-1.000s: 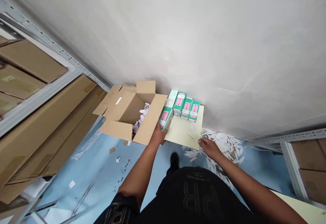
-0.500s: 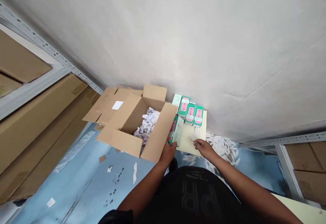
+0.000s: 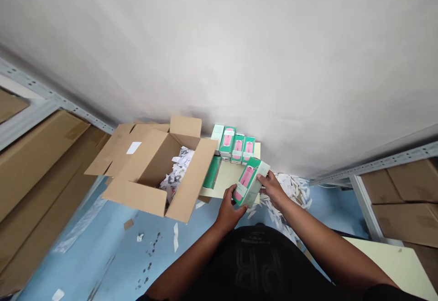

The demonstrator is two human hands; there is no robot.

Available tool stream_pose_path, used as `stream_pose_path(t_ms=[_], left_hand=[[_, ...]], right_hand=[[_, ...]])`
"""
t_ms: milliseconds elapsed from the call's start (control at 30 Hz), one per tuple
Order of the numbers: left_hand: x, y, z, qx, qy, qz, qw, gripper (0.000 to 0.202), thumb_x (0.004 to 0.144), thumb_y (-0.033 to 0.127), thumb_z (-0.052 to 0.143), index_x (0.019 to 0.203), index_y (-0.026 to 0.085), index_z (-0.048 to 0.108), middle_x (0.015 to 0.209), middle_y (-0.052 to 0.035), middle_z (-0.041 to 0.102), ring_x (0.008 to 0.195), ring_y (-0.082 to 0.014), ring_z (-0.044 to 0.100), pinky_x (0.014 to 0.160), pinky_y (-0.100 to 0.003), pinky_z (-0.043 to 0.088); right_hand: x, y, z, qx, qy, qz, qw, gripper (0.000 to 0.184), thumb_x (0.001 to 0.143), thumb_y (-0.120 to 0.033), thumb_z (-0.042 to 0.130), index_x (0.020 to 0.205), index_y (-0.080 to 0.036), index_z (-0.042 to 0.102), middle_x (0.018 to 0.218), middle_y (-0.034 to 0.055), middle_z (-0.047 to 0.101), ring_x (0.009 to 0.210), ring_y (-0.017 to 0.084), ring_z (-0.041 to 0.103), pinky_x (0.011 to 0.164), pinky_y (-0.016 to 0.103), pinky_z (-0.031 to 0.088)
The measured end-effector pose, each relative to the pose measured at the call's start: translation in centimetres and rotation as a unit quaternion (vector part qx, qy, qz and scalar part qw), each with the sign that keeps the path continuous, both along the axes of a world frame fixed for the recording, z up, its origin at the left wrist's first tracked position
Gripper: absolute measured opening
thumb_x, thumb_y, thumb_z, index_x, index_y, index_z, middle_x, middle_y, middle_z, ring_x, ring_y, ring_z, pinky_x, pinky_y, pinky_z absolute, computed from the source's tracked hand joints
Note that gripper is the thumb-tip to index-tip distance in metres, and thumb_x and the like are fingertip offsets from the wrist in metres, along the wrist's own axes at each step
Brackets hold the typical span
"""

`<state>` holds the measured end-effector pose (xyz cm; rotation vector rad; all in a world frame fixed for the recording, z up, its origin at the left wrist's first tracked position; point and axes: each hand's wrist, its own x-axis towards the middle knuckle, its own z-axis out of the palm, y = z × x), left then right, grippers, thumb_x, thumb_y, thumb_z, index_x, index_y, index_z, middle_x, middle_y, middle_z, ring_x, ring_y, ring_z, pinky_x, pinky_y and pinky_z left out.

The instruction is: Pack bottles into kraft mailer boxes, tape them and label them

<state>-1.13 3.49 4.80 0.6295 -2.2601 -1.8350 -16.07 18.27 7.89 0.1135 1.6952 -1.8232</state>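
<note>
Between my two hands is a small green and white product box (image 3: 247, 183) with a pink picture on its face, tilted above the pale board (image 3: 226, 177). My left hand (image 3: 230, 207) grips its lower left end. At its upper right side, my right hand (image 3: 271, 187) holds the other end. Several similar product boxes (image 3: 238, 149) stand in a row by the wall. A flat green piece (image 3: 212, 171) lies partly behind the carton's flap. To the left, the large open cardboard carton (image 3: 150, 155) holds torn white paper (image 3: 178, 168).
Paper scraps (image 3: 294, 191) lie heaped on the blue floor (image 3: 116, 246) to the right. Shelves with long brown cartons (image 3: 41, 164) rise on the left, and more brown boxes (image 3: 404, 187) sit on the right rack. A pale tabletop (image 3: 386, 264) is at lower right.
The product box beside the carton has been lifted and moved right, and my right hand has taken hold of it too. The white paper piece at my right hand no longer shows. The view has shifted right.
</note>
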Motion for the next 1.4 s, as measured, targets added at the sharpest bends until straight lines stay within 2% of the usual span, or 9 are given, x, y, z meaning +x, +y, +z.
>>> stream_pose_path(t_ms=[233,467,600,767,933,1033,1100,1267,1400], left_hand=[[-5.1,7.4,1.4,-0.241,0.098,-0.113,0.959,0.075,0.078,0.023,0.074,0.147,0.019,0.044,0.139,-0.0169,0.053,0.137,-0.0335,0.048,0.119,-0.053,0.039],[-9.3,11.9,2.2,-0.171,0.119,-0.420,0.883,0.070,0.087,0.028,0.067,0.151,0.023,0.041,0.154,-0.0152,0.045,0.144,-0.0300,0.045,0.117,-0.050,0.043],[-10.9,13.7,1.6,-0.094,0.029,-0.518,0.849,0.047,0.091,0.033,0.062,0.136,0.023,0.056,0.139,-0.0123,0.059,0.124,-0.0260,0.062,0.098,-0.041,0.057],[-10.3,16.4,0.2,-0.107,-0.030,-0.615,0.781,0.034,0.086,0.037,0.064,0.117,0.022,0.067,0.121,-0.0102,0.071,0.112,-0.0269,0.069,0.093,-0.040,0.056],[-8.7,21.0,0.2,-0.137,-0.029,-0.717,0.683,0.028,0.082,0.039,0.067,0.106,0.024,0.071,0.108,-0.0072,0.076,0.101,-0.0265,0.072,0.092,-0.040,0.055],[-8.3,25.8,0.5,-0.158,0.012,-0.757,0.633,0.027,0.081,0.039,0.069,0.103,0.025,0.071,0.105,-0.0057,0.076,0.097,-0.0250,0.071,0.090,-0.038,0.055],[-8.0,30.2,0.7,-0.156,0.022,-0.764,0.625,0.030,0.082,0.039,0.069,0.108,0.025,0.070,0.106,-0.0062,0.075,0.097,-0.0245,0.070,0.090,-0.038,0.055],[-6.0,42.8,1.4,-0.150,0.010,-0.705,0.694,0.053,0.083,0.033,0.069,0.134,0.019,0.059,0.127,-0.0143,0.068,0.111,-0.0264,0.067,0.093,-0.039,0.055],[-3.8,50.3,2.0,-0.182,0.002,-0.695,0.696,0.056,0.081,0.029,0.072,0.134,0.019,0.058,0.128,-0.0124,0.067,0.102,-0.0238,0.068,0.093,-0.037,0.053]], right_hand=[[0.7,7.4,1.7,0.057,0.053,-0.128,0.989,0.060,0.074,-0.049,0.079,0.122,-0.027,0.051,0.114,0.0076,0.071,0.092,0.026,0.072,0.065,0.033,0.060],[1.4,18.3,1.2,0.133,0.158,-0.293,0.934,0.055,0.067,-0.040,0.081,0.113,-0.021,0.057,0.104,0.0067,0.074,0.095,0.026,0.070,0.084,0.038,0.058],[5.7,23.2,-0.1,0.152,0.113,-0.409,0.893,0.055,0.068,-0.042,0.080,0.113,-0.022,0.057,0.108,0.0081,0.075,0.095,0.028,0.072,0.081,0.038,0.059],[13.1,28.3,-1.5,0.177,0.039,-0.531,0.828,0.056,0.073,-0.049,0.077,0.116,-0.021,0.054,0.107,0.0095,0.074,0.087,0.029,0.073,0.064,0.037,0.058],[20.6,34.5,-2.8,0.348,0.045,-0.555,0.754,0.062,0.072,-0.049,0.078,0.121,-0.022,0.054,0.109,0.0094,0.074,0.091,0.027,0.072,0.072,0.036,0.056],[24.6,38.4,-3.7,0.451,0.016,-0.506,0.735,0.069,0.072,-0.050,0.079,0.129,-0.023,0.052,0.106,0.0072,0.075,0.090,0.027,0.071,0.075,0.034,0.052],[26.7,40.7,-4.6,0.502,0.000,-0.465,0.729,0.072,0.074,-0.051,0.079,0.134,-0.023,0.049,0.107,0.0080,0.074,0.091,0.028,0.071,0.075,0.034,0.049],[29.3,44.7,-8.1,0.531,0.044,-0.389,0.752,0.070,0.079,-0.047,0.075,0.138,-0.019,0.050,0.118,0.0157,0.072,0.102,0.032,0.071,0.082,0.037,0.051],[29.0,46.8,-10.8,0.488,0.107,-0.369,0.784,0.066,0.079,-0.039,0.075,0.138,-0.020,0.052,0.125,0.0160,0.070,0.112,0.034,0.069,0.091,0.043,0.054]])
